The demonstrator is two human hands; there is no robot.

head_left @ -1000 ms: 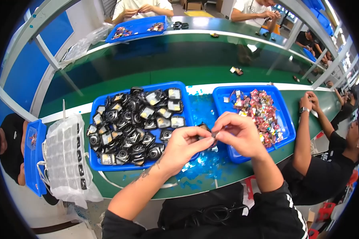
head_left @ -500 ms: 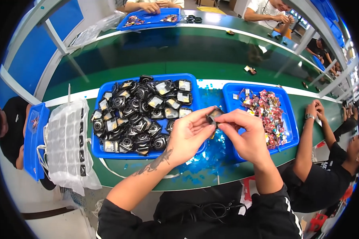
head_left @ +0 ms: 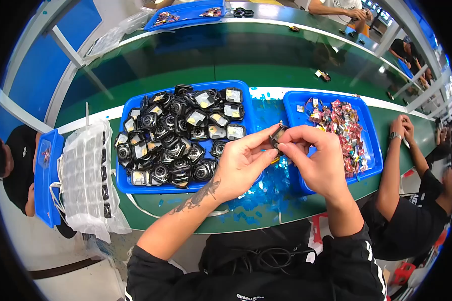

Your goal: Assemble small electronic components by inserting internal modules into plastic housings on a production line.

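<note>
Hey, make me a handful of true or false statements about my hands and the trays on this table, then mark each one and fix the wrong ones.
1. The left hand and right hand hold a small dark part between them. True.

2. The black casings lie in the right blue tray. False: they are heaped in the left blue tray.

3. The small reddish parts lie in the right blue tray. True.

4. Every compartment of the translucent tray holds a dark piece. False: dark pieces show only along its right side.

5. Blue scraps lie on the green table between the two blue trays. True.
</note>
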